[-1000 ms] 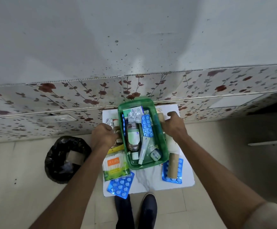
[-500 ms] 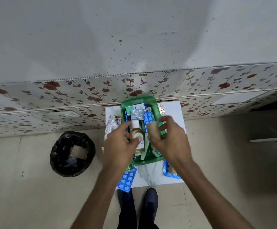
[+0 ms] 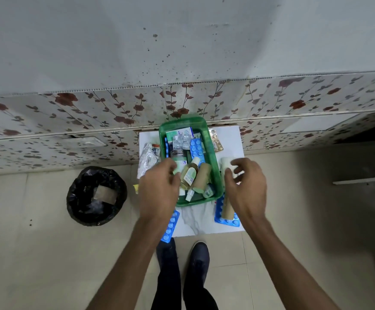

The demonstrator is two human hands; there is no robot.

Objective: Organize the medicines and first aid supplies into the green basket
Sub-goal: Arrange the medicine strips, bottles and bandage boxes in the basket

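Green basket (image 3: 213, 162) sits on a small white counter (image 3: 229, 139), far end vs. the floral-tiled wall (image 3: 92, 113). Inside, w/ no clear order: white/green box (image 3: 180, 132) at the far end, clear blister pack (image 3: 182, 140), blue blister strip (image 3: 196, 148), a clear bottle w/ dark cap (image 3: 178, 155), small amber bottle w/ white cap (image 3: 190, 173) tilted, tan bandage roll (image 3: 202, 178) leaning beside it, small white tube (image 3: 190, 194) and a round pale item (image 3: 208, 193) at the near end.

Left hand (image 3: 159, 189) hovers over the basket's left-near edge, fingers loosely curled, not gripping anything that I can see. Right hand (image 3: 245, 184) is just right of the basket, fingers around a white roll (image 3: 225, 164); looks like a light grasp.

Outside the basket on the counter: foil sachet (image 3: 147, 158) to the left, gold blister strip (image 3: 216, 140) to the right-far side, 2nd tan roll (image 3: 226, 206) lying on a blue blister pack (image 3: 229, 221) near-right, another blue blister pack (image 3: 169, 228) overhanging the near-left edge, partly under the left forearm. Bit of yellow shows by the left wrist; can't tell what.

On the floor: black-bagged bin (image 3: 96, 195) left of the counter, dark shoes (image 3: 201, 253) below.
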